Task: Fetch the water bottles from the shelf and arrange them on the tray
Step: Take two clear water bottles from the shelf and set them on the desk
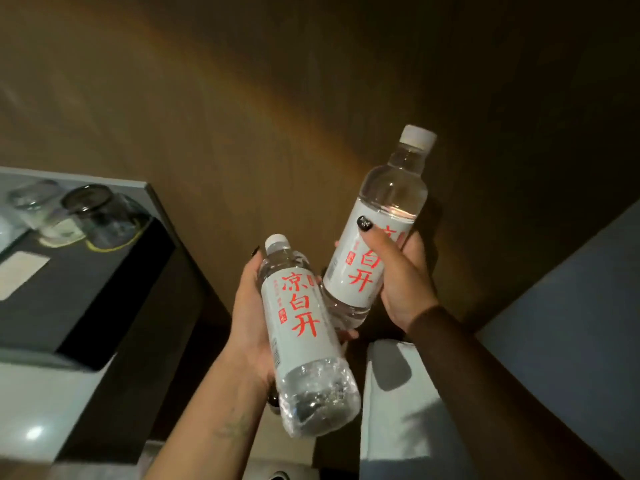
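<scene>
I hold two clear water bottles with white caps and white labels bearing red characters. My left hand grips the nearer bottle around its label, cap pointing up and away. My right hand grips the farther bottle around its label, thumb across the front, cap tilted up to the right. The two bottles almost touch at the middle. A dark tray lies on the white counter at the left, below and left of both hands.
On the tray stand upturned glasses and a white card. The white counter continues toward me. A brown wood wall fills the background. A pale surface lies at the right.
</scene>
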`<move>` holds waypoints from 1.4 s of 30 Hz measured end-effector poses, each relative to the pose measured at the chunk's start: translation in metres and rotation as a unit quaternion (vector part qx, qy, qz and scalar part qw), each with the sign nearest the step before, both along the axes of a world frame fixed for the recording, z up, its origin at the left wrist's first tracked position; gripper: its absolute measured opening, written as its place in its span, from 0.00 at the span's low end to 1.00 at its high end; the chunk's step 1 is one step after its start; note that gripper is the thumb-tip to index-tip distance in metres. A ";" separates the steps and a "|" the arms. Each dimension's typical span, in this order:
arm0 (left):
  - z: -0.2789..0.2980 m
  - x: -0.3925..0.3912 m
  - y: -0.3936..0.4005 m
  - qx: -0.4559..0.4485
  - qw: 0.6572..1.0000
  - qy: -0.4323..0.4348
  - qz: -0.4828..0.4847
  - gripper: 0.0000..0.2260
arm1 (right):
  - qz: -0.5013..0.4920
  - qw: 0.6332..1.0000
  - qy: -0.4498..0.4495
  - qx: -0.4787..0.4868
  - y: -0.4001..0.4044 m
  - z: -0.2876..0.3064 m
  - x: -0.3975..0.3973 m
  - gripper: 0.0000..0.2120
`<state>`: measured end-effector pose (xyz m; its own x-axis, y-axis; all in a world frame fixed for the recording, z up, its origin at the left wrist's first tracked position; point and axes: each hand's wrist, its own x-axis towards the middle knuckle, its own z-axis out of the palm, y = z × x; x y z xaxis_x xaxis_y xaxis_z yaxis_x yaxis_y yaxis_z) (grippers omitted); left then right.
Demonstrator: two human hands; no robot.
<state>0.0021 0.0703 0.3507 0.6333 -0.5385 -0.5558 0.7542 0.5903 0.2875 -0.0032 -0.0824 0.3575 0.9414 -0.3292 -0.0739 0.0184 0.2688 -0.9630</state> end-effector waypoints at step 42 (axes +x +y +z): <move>-0.109 -0.242 0.430 0.172 0.902 0.005 0.396 0.26 | 0.518 0.780 0.347 0.047 0.442 -0.135 -0.129 0.25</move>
<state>-0.2395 0.5006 0.2417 0.7380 0.2866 -0.6109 0.1387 0.8216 0.5530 -0.1321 0.3594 0.2229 0.4206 0.6205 -0.6619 -0.7732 -0.1366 -0.6193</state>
